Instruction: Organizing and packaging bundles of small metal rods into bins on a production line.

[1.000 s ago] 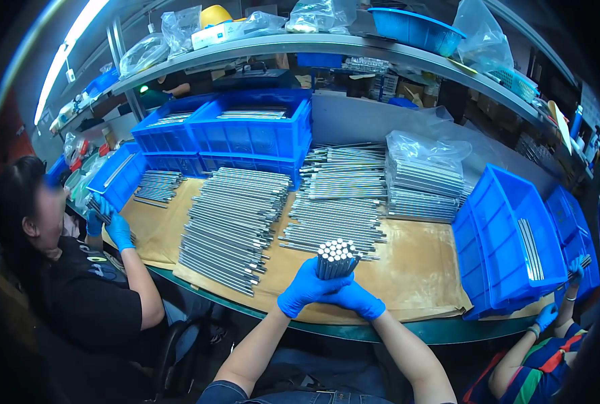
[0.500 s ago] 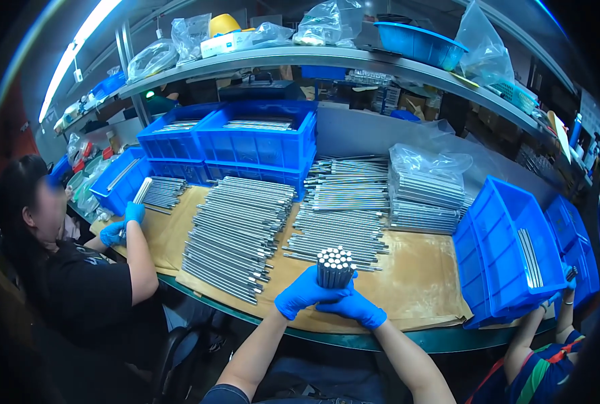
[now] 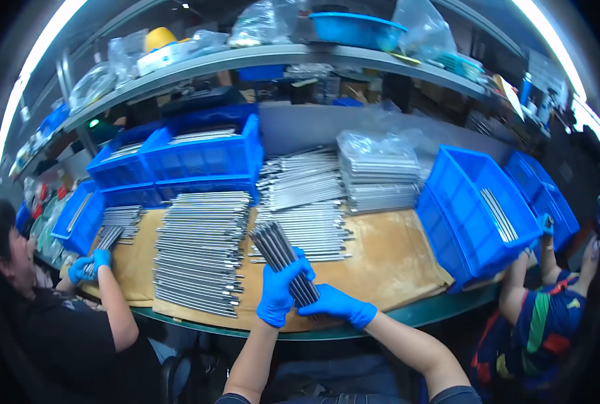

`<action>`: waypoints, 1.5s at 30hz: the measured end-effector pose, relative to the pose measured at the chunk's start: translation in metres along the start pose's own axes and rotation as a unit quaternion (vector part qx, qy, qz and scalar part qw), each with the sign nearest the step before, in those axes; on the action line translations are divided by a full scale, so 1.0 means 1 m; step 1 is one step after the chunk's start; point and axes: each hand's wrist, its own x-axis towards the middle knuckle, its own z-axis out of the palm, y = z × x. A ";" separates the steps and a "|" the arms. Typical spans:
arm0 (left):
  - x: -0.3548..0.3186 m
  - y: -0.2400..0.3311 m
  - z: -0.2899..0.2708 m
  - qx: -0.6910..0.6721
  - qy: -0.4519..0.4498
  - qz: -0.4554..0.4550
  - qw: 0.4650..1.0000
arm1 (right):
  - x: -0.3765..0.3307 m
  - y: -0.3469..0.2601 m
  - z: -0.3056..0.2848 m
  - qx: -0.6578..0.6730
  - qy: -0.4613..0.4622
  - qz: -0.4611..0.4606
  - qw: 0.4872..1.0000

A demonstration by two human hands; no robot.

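Between my gloved hands is a bundle of dark metal rods (image 3: pixel 277 250), its upper end leaning up and to the left. My left hand (image 3: pixel 277 288) wraps round the middle of the bundle. Lower down, my right hand (image 3: pixel 335 304) closes on the bottom end; some of its fingers are hidden. Behind the bundle lies a pile of loose silver rods (image 3: pixel 306 232) on brown paper. To the left, a wide row of rods (image 3: pixel 200 256) is spread side by side.
Blue bins (image 3: pixel 202 158) with rods stand at the back left; another tilted blue bin (image 3: pixel 441 222) is at right. Plastic-wrapped rods (image 3: pixel 381 178) sit behind the brown paper (image 3: pixel 394 259). Co-workers sit at left (image 3: pixel 64 323) and right (image 3: pixel 542 323). A shelf (image 3: pixel 273 55) crosses above.
The bundle has gone from upright, end faces toward me, to tilted left with its sides showing. My left hand has turned with it. The whole view has shifted to the right.
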 end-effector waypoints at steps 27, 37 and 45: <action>-0.120 -0.136 0.088 0.014 0.013 -0.398 0.917 | -0.187 0.111 0.041 0.606 0.001 0.076 0.792; -0.129 -0.127 0.098 -0.011 0.118 -0.391 0.913 | -0.182 0.098 0.011 0.580 -0.075 0.155 0.796; -0.137 -0.114 0.087 0.022 0.177 -0.377 0.909 | -0.187 0.085 0.005 0.522 -0.038 0.202 0.828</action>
